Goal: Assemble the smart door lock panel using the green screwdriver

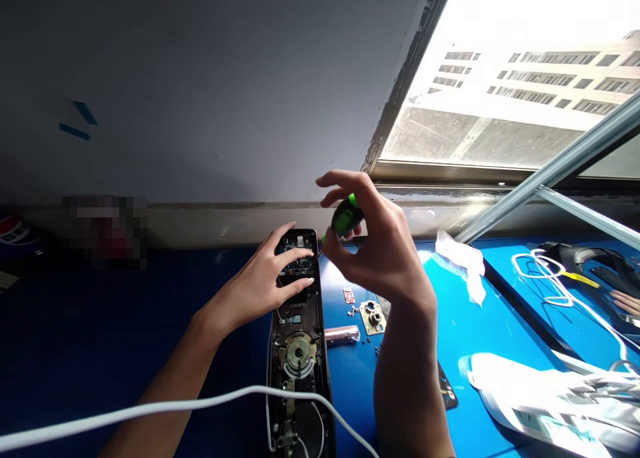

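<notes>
A long black housing [296,331], like the inside of an electronic door lock, lies lengthwise in front of me with its inner parts exposed. A dark circuit board [299,269] sits at its far end, and a round metal mechanism [299,353] is near its middle. My left hand [265,271] rests over the board end with its fingers spread. My right hand [383,245] grips a black and green screwdriver [347,217], tilted so that its thin shaft points down to the board's right edge. Whether the tip sits in a screw is too small to tell.
Right of the housing lie a pinkish cylinder [342,335], a small red board [349,295], a square metal plate [373,317] and loose screws. A white cable [200,403] crosses the foreground. Farther right are white plastic [530,391], cables and another person's hand [626,303].
</notes>
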`<state>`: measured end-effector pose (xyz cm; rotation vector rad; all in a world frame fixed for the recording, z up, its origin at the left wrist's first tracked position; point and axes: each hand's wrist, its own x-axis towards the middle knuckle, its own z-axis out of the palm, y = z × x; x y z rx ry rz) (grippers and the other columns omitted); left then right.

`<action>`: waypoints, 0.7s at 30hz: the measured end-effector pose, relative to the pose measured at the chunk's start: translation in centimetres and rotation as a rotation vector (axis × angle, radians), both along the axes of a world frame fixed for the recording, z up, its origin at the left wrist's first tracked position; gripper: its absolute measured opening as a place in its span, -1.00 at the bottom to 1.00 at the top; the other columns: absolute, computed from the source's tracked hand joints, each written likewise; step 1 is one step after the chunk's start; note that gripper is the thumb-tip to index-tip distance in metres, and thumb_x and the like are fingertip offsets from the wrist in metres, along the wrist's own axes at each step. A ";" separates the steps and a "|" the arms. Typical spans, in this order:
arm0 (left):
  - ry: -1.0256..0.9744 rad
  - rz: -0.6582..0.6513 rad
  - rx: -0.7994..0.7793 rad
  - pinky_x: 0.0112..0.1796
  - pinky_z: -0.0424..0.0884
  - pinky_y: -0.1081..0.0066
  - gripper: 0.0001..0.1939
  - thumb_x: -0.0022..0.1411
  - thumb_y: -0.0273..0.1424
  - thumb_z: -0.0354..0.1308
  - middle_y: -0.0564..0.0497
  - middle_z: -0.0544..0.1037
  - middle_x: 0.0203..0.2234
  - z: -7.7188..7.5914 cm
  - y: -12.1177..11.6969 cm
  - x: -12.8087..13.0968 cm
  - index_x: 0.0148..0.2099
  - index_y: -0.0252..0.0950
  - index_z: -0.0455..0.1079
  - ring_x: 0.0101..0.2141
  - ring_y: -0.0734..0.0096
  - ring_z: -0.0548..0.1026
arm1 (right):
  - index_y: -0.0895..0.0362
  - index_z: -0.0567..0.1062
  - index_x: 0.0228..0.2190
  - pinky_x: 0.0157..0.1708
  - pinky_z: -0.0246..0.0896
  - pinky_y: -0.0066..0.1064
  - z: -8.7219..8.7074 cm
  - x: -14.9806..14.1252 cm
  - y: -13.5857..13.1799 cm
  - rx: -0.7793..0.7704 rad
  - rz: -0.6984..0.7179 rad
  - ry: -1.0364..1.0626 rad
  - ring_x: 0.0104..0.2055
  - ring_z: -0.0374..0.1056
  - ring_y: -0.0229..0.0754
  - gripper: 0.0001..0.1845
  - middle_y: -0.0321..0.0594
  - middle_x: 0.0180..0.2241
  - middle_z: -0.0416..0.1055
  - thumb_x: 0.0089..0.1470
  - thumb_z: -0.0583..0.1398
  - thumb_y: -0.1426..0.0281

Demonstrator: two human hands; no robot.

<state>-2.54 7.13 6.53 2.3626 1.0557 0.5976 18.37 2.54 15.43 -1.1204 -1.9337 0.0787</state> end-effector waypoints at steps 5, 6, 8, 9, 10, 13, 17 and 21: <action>0.004 0.010 -0.004 0.37 0.24 -0.06 -0.51 0.37 0.03 0.18 0.12 -0.10 0.52 -0.1 0.0 0.0 0.26 0.05 0.46 0.42 -0.17 0.16 | 0.02 0.46 0.04 -0.27 0.38 -0.39 0.0 -0.1 0.0 0.021 -0.063 0.012 -0.32 0.39 -0.30 -0.63 -0.29 -0.18 0.52 0.20 0.25 0.47; 0.001 0.010 -0.001 0.38 0.23 -0.05 -0.52 0.37 0.02 0.18 0.13 -0.10 0.52 -0.2 0.1 0.0 0.25 0.05 0.47 0.42 -0.16 0.16 | 0.01 0.46 0.04 -0.26 0.38 -0.39 -0.1 -0.1 0.0 0.027 -0.063 0.020 -0.31 0.39 -0.30 -0.63 -0.29 -0.18 0.52 0.21 0.23 0.49; -0.005 0.004 0.009 0.39 0.21 -0.02 -0.53 0.38 0.01 0.18 0.13 -0.11 0.52 -0.2 0.1 0.0 0.25 0.04 0.47 0.43 -0.14 0.14 | 0.00 0.43 0.09 -0.25 0.38 -0.39 -0.1 -0.1 0.0 0.021 -0.029 0.017 -0.28 0.40 -0.29 -0.51 -0.28 -0.13 0.51 0.14 0.21 0.56; -0.007 0.002 0.012 0.39 0.20 -0.01 -0.52 0.38 0.00 0.18 0.13 -0.11 0.53 -0.1 0.0 0.0 0.26 0.03 0.46 0.44 -0.14 0.13 | 0.00 0.41 0.12 -0.26 0.37 -0.38 -0.1 0.0 0.0 0.011 -0.016 0.007 -0.27 0.40 -0.28 -0.44 -0.28 -0.10 0.50 0.10 0.21 0.56; -0.003 0.002 0.010 0.39 0.21 0.00 -0.51 0.38 0.00 0.18 0.12 -0.11 0.53 -0.1 0.0 0.0 0.28 0.03 0.45 0.44 -0.13 0.13 | 0.00 0.40 0.14 -0.27 0.36 -0.37 0.0 0.0 0.0 0.003 -0.018 -0.003 -0.28 0.40 -0.28 -0.41 -0.27 -0.08 0.50 0.08 0.23 0.55; 0.013 0.007 -0.002 0.39 0.22 -0.02 -0.50 0.38 0.02 0.18 0.11 -0.11 0.52 -0.1 0.0 0.1 0.29 0.05 0.43 0.43 -0.14 0.15 | 0.02 0.44 0.09 -0.29 0.35 -0.38 0.0 -0.1 0.0 0.006 -0.074 0.001 -0.32 0.38 -0.29 -0.54 -0.29 -0.16 0.51 0.15 0.29 0.45; 0.010 0.005 0.003 0.38 0.22 -0.05 -0.54 0.39 0.00 0.18 0.10 -0.13 0.53 -0.1 0.1 0.1 0.25 0.02 0.47 0.43 -0.18 0.13 | 0.00 0.42 0.10 -0.24 0.37 -0.40 0.0 0.0 0.1 -0.007 -0.022 0.025 -0.27 0.40 -0.29 -0.50 -0.29 -0.16 0.50 0.14 0.21 0.56; 0.014 0.012 -0.006 0.39 0.20 -0.03 -0.50 0.38 0.02 0.18 0.08 -0.11 0.52 0.1 0.1 0.1 0.27 0.01 0.45 0.43 -0.17 0.13 | 0.01 0.42 0.10 -0.27 0.37 -0.38 0.0 0.1 0.1 -0.005 -0.012 0.028 -0.30 0.38 -0.28 -0.49 -0.28 -0.14 0.50 0.12 0.30 0.44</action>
